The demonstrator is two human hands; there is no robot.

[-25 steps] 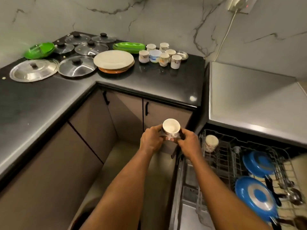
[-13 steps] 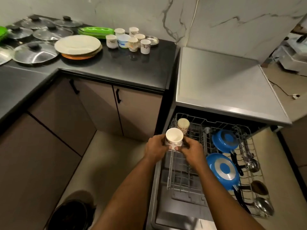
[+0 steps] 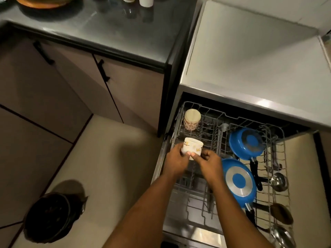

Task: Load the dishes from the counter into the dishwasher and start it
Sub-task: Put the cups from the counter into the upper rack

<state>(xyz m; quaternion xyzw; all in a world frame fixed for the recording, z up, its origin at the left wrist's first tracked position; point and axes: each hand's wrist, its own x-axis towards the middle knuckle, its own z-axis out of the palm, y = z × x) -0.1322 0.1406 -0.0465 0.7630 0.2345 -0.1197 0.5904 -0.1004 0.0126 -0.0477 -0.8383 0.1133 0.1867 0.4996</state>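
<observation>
Both hands hold a white cup [image 3: 192, 146] with a gold pattern, tipped on its side with its mouth facing away, over the left part of the pulled-out dishwasher rack [image 3: 211, 120]. My left hand [image 3: 176, 159] grips its left side; my right hand [image 3: 209, 162] pinches its right side. Another patterned cup [image 3: 191, 119] stands upside down in the rack's back left corner. Two blue pans [image 3: 239, 182] lie upside down in the rack's right half. Plates [image 3: 43, 1] and cups [image 3: 146, 1] sit at the top edge on the dark counter [image 3: 116, 33].
Ladles and spoons [image 3: 278, 181] lie along the rack's right side. The grey dishwasher top [image 3: 250, 56] is above the rack. Cabinet doors with black handles [image 3: 103, 70] stand left. A dark round bin [image 3: 48, 217] sits on the floor at lower left.
The view has dropped toward the dishwasher. The cup has been tipped from mouth-up onto its side and lowered over the rack's left part, still held by both hands.
</observation>
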